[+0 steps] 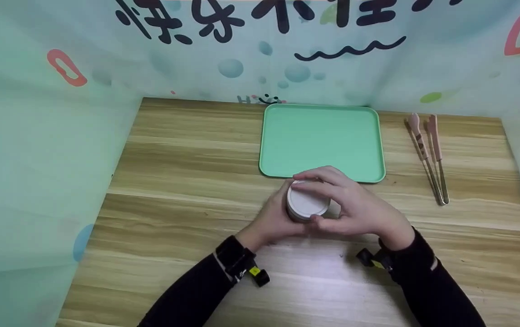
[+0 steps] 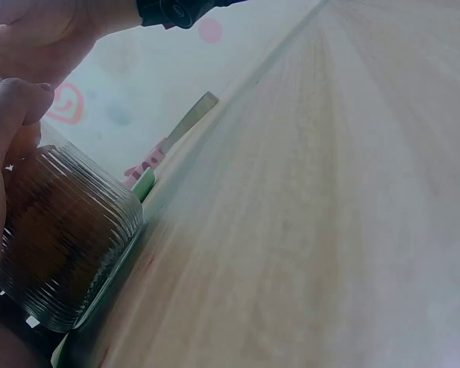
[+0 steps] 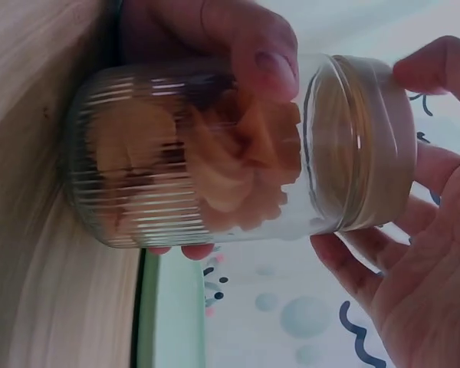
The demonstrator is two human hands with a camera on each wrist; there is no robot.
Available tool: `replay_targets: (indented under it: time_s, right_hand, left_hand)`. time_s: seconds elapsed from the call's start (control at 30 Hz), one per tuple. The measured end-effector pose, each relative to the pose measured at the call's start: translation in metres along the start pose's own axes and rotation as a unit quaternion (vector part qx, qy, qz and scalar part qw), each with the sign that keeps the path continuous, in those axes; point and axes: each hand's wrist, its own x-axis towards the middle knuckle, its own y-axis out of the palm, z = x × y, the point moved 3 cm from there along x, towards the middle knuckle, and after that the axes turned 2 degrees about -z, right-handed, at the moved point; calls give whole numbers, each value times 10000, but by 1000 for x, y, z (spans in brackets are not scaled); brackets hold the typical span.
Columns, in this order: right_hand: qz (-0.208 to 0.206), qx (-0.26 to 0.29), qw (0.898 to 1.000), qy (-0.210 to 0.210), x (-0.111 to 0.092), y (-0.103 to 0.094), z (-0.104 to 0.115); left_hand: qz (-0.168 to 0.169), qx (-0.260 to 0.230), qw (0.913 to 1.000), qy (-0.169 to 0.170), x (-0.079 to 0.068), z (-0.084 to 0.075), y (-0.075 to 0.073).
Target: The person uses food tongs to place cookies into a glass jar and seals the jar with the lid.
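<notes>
A ribbed clear glass jar (image 3: pixel 138 176) with a pale lid (image 1: pixel 303 203) stands upright on the table. Wavy orange-brown pieces (image 3: pixel 238 165), perhaps cookies, fill its lower part. My left hand (image 1: pixel 272 220) wraps the jar's body from the left, its thumb pressed against the glass in the right wrist view. My right hand (image 1: pixel 357 206) grips the lid from above, fingers at the far side and thumb at the near side. In the left wrist view, the ribbed wall (image 2: pixel 69 238) shows beside the left fingers, and the lid is mostly hidden.
Behind the jar lies a green rectangular tray (image 1: pixel 321 141). Tongs with pink ends and metal arms (image 1: pixel 441 179) rest on the wood-grain table (image 1: pixel 174 190) at the right. A printed curtain (image 1: pixel 251 59) hangs along the back and sides.
</notes>
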Motion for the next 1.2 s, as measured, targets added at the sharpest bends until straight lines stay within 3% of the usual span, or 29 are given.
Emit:
replay_targets:
  time_s: [0.27, 0.53, 0.87, 0.97, 1.2]
  right_hand:
    - [-302, -463, 9956, 753, -2, -3, 3]
    - [187, -726, 9940, 799, -5, -10, 7]
    - [-193, -1016, 9880, 1149, -7, -9, 5]
    - [-165, -1045, 9888, 1048, -7, -9, 5]
    - [196, -968, 9951, 100, -3, -6, 11]
  left_hand:
    - [-25, 171, 9998, 34, -1, 0, 1]
    - [30, -92, 9999, -52, -1, 0, 1]
    - [27, 124, 9999, -51, -1, 0, 0]
    - [25, 109, 9999, -51, -1, 0, 0]
    - [18, 153, 9999, 31, 0, 1, 0]
